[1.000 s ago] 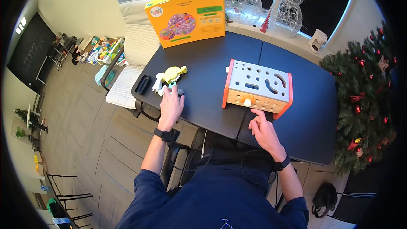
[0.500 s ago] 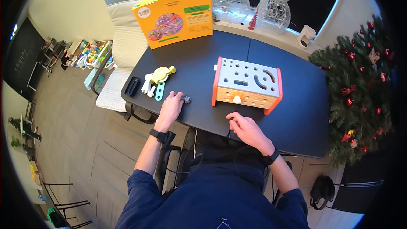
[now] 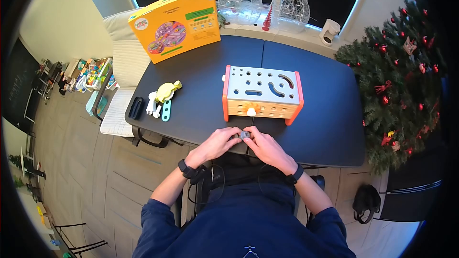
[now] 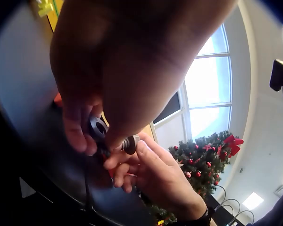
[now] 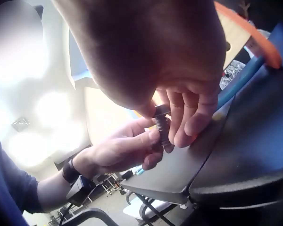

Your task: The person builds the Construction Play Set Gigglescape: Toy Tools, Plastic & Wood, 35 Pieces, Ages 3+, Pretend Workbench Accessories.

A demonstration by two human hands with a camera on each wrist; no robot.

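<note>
Both hands meet over the table's near edge, just in front of the toy workbench (image 3: 260, 110). A grey toy bolt (image 5: 162, 129) with a threaded shank is between them. My right hand (image 3: 268, 150) pinches it by the head end. My left hand (image 3: 219, 143) has its thumb and fingertips at the shank, and a dark grey ring-shaped nut (image 4: 99, 127) sits among its fingers in the left wrist view. The workbench has a grey perforated top, orange-red sides and a white knob (image 3: 251, 112) with an orange gear shape on its front.
On the table's left lie a yellow toy piece (image 3: 167, 91), white pieces (image 3: 152, 104), a teal strip with holes (image 3: 166, 111) and a black holder (image 3: 136, 108). A yellow box (image 3: 174, 24) stands at the back left. A decorated tree (image 3: 392, 86) stands right of the table.
My left hand has left the teal strip and moved right with the grey pieces, meeting my right hand in front of the workbench. The right hand has come in to grip the bolt.
</note>
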